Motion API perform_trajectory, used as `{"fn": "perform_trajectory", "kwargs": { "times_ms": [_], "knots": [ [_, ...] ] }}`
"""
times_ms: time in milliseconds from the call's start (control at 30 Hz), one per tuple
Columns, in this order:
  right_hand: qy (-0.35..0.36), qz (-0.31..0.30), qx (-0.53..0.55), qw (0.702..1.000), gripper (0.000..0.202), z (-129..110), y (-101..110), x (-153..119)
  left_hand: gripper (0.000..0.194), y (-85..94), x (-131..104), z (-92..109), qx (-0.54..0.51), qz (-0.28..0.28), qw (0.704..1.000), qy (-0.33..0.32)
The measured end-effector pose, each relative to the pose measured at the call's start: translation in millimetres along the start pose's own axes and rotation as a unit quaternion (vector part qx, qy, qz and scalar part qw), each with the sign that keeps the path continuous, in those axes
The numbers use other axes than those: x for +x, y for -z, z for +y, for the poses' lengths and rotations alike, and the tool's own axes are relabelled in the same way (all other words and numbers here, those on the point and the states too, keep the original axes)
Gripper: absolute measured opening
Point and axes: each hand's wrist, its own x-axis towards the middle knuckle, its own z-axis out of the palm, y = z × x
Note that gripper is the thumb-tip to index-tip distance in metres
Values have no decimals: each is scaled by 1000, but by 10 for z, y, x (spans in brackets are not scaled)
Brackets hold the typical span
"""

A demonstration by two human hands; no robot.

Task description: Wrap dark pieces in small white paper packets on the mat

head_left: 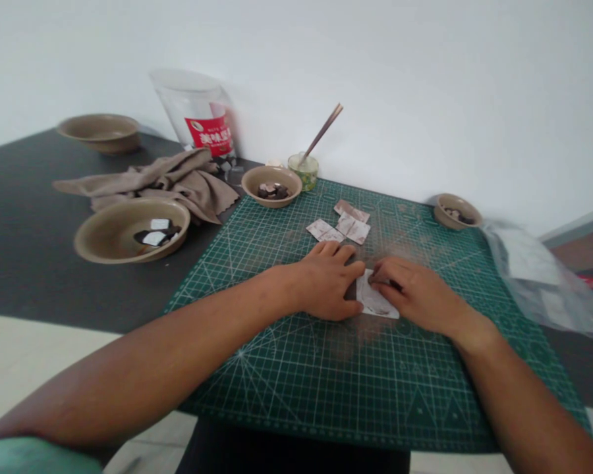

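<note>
My left hand (326, 283) lies flat on the green cutting mat (306, 368), fingers spread, thumb and index finger at the left edge of a whitish square sheet (379, 304). The sheet bears brownish-grey smears. My right hand (412, 293) is closed in a pinch over that sheet, with a small dark brown piece (378, 282) between the fingertips, held against the sheet; most of the piece is hidden. Just beyond my hands lie several similar smeared squares (354, 228), partly overlapping. Brownish dust marks the mat around the sheet.
Bowls with dark pieces stand at the left (91, 240), back (286, 201) and right (447, 222). Behind them are a crumpled cloth (143, 181), another bowl (101, 141), a clear plastic tub (178, 108) and a patterned cup (309, 178) with chopsticks. A plastic bag (534, 276) overlaps the mat's right edge.
</note>
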Motion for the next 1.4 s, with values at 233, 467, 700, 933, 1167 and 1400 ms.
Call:
{"fn": "perform_trajectory", "kwargs": {
  "times_ms": [233, 467, 700, 933, 1167, 1400],
  "knots": [
    [30, -73, 43, 996, 10, -58, 33, -99, 54, 12, 0, 5, 3, -5, 1000, -2],
    [-24, -9, -37, 999, 10, 29, 47, -11, 59, 10, 8, 3, -2, -6, 1000, 4],
    [31, -34, 22, 999, 11, -49, -11, -44, 56, 13, 1, 4, 5, -7, 1000, -4],
    [19, -61, 11, 998, 9, -1, 37, -34, 57, 9, 5, 0, -2, -10, 1000, -5],
    [-15, 1, -16, 1000, 8, -3, 12, -11, 57, -9, 10, -7, -1, -6, 1000, -2],
    [33, -63, 34, 997, 10, -57, 13, -39, 56, 18, 2, 7, 6, -12, 1000, -4]
  ]
}}
